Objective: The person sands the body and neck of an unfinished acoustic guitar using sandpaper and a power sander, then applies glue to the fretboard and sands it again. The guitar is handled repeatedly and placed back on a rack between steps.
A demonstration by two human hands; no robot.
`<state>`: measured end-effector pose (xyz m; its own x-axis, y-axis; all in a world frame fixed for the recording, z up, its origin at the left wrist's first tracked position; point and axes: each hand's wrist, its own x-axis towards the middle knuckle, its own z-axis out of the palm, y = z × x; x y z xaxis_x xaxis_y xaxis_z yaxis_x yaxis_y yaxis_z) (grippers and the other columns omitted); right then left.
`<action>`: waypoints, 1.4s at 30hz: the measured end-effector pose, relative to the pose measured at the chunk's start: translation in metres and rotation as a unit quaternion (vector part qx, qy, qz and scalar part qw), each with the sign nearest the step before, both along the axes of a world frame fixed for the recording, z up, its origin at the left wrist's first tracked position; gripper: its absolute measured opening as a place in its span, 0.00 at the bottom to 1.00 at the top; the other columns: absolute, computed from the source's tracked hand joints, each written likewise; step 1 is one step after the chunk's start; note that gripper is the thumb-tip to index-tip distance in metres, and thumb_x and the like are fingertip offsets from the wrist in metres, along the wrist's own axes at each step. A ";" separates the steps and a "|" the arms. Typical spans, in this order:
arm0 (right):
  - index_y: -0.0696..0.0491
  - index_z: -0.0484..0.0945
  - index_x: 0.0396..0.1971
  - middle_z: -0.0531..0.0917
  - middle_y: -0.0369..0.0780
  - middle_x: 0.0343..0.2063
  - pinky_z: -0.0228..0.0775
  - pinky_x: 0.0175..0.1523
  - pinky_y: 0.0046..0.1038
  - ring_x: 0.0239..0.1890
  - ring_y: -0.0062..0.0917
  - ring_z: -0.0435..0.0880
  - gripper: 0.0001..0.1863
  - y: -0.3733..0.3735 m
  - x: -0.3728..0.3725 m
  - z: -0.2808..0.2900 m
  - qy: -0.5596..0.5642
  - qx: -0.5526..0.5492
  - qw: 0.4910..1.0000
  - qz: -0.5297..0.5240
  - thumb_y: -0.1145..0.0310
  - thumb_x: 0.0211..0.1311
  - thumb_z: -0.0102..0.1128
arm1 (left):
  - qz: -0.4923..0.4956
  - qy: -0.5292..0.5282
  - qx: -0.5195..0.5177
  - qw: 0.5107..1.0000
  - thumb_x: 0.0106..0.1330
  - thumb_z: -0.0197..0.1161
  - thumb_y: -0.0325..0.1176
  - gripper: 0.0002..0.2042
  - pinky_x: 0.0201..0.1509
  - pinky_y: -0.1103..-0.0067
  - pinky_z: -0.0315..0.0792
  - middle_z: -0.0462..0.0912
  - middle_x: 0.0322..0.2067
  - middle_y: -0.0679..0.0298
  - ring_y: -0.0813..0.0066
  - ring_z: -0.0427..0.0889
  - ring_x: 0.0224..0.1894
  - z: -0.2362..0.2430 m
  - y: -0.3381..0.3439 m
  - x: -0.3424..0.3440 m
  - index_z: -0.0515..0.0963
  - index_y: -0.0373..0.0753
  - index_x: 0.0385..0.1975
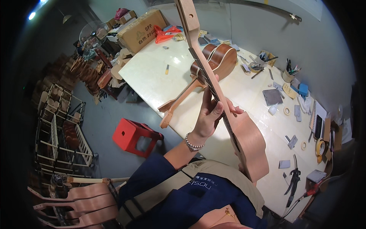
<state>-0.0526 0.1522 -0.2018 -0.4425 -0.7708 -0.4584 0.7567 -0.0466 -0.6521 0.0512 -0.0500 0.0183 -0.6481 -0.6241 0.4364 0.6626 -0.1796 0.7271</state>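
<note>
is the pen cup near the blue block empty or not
Not empty: several pens poke out of the cup.

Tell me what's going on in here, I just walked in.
A person is holding up a pale, unfinished-looking small guitar, with the left hand gripping its neck. The right hand seems to be at the body's lower side, mostly hidden. Past it, a browner instrument rests on the cream table, with small tools scattered along the right side. A red stool stands on the floor to the left.
</note>
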 end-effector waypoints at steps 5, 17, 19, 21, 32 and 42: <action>0.54 0.56 0.63 0.70 0.44 0.56 0.70 0.30 0.22 0.31 0.29 0.78 0.48 0.014 0.002 -0.007 0.000 0.002 1.000 0.014 0.29 0.59 0.17 | 0.001 0.012 -0.023 1.000 0.67 0.54 0.39 0.35 0.51 0.60 0.73 0.76 0.30 0.59 0.67 0.78 0.37 0.004 0.007 0.002 0.40 0.50 0.68; 0.54 0.56 0.63 0.70 0.45 0.56 0.68 0.27 0.22 0.27 0.28 0.78 0.48 0.059 0.009 -0.020 0.014 0.016 0.996 0.083 0.28 0.58 0.15 | 0.085 -0.033 -0.050 0.995 0.68 0.42 0.55 0.33 0.48 0.62 0.75 0.78 0.35 0.58 0.55 0.82 0.40 0.007 -0.022 0.042 0.38 0.55 0.68; 0.54 0.56 0.63 0.70 0.45 0.57 0.68 0.27 0.22 0.27 0.27 0.78 0.49 0.055 0.007 -0.022 0.016 0.010 0.995 0.102 0.28 0.58 0.15 | 0.084 0.005 -0.031 0.996 0.69 0.41 0.52 0.31 0.46 0.66 0.78 0.78 0.36 0.57 0.54 0.82 0.40 0.010 -0.022 0.046 0.39 0.53 0.67; 0.54 0.55 0.63 0.70 0.45 0.57 0.67 0.26 0.22 0.26 0.27 0.78 0.49 0.050 0.007 -0.026 0.016 0.008 0.992 0.128 0.28 0.58 0.15 | 0.103 -0.009 -0.035 0.994 0.68 0.44 0.53 0.33 0.48 0.62 0.76 0.78 0.35 0.57 0.56 0.82 0.37 0.013 -0.019 0.054 0.40 0.52 0.67; 0.54 0.61 0.62 0.80 0.47 0.43 0.51 0.15 0.18 0.10 0.21 0.65 0.54 -0.035 0.014 0.004 0.066 0.023 0.963 0.260 0.23 0.52 0.13 | 0.309 -0.105 -0.045 0.944 0.65 0.57 0.29 0.17 0.37 0.73 0.77 0.74 0.23 0.64 0.75 0.78 0.24 0.028 0.024 0.128 0.63 0.34 0.51; 0.55 0.63 0.60 0.80 0.48 0.43 0.51 0.15 0.17 0.10 0.20 0.66 0.53 -0.020 -0.001 -0.012 0.069 0.009 0.933 0.353 0.24 0.53 0.13 | 0.512 -0.197 -0.043 0.835 0.64 0.57 0.24 0.14 0.34 0.78 0.75 0.75 0.24 0.66 0.78 0.77 0.25 0.007 0.105 0.170 0.66 0.34 0.48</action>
